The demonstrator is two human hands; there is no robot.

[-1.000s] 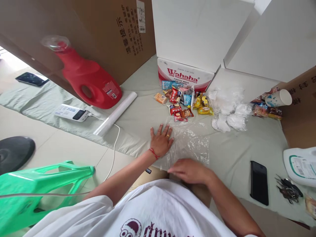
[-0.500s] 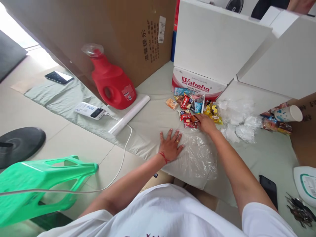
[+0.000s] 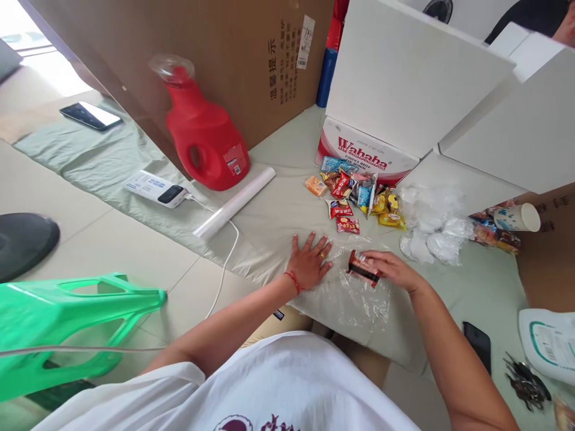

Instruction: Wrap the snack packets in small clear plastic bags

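My left hand lies flat with spread fingers on the cloth-covered table, at the left edge of a clear plastic sheet or bag. Over that plastic, my right hand grips a dark red-brown snack packet by its right end. Beyond the hands is a pile of wrapped snacks: a red packet, an orange one, blue ones and yellow ones. Two red packets, one of them a flat one, lie nearest to me.
Crumpled clear bags and a paper cup are to the right. A Wahaha carton stands behind the snacks. At left are a red jug, a plastic-film roll, a power bank with its cable, and a green stool.
My right hand has drawn the dark red-brown packet out of the snack pile, toward me, over the clear plastic. The left hand stays flat in place. The view has shifted slightly.
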